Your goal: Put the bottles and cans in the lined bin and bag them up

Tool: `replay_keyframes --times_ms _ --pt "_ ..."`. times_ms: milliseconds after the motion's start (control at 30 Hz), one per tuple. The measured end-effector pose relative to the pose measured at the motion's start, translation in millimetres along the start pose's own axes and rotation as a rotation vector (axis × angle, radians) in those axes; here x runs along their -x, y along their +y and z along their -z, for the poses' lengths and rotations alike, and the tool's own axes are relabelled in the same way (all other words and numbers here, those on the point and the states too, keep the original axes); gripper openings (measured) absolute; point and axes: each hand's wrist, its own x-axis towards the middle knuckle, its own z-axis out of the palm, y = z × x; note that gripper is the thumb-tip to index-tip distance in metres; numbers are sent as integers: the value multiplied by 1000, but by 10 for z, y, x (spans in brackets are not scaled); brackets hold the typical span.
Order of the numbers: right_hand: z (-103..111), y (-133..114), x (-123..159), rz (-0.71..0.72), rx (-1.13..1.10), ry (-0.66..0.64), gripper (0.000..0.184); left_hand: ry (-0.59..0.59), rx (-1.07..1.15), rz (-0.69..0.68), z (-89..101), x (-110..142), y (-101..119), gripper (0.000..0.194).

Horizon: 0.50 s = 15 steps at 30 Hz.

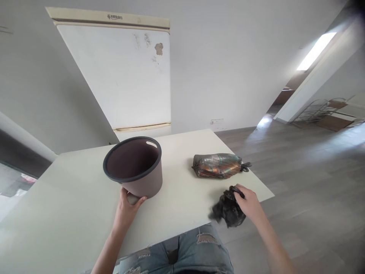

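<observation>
A round mauve trash bin [146,180] with a dark rim and a slot handle stands on the white table, its mouth facing up and partly toward me. My left hand [127,209] grips its lower near side, thumb to the right and fingers partly hidden under the bin. Over the table's right front edge, my right hand [246,198] pinches the knotted top of a black plastic garbage bag [229,213], which hangs crumpled and slightly blurred. Beyond it lies a dark, see-through plastic bag of several packed items [218,165], tied at its right end.
The white table [182,213] ends in a corner at the right, above a grey wood-look floor [299,182]. A white refrigerator [122,72] stands behind the table against the wall. A metal rack [313,112] is at the far right.
</observation>
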Motion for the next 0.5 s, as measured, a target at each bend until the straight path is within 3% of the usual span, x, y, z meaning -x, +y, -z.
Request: replay_keyframes --times_ms 100,233,400,500 --pt "108 -219 -94 136 -72 72 18 15 5 -8 -8 -7 -19 88" --pt "151 -510 -474 283 -26 207 20 12 2 -19 -21 -16 -64 87" --pt "49 -651 -998 277 -3 58 63 -19 -1 -30 -21 -6 -115 84" --pt "-16 -608 -1107 250 8 -4 67 -22 19 -37 -18 3 -124 85"
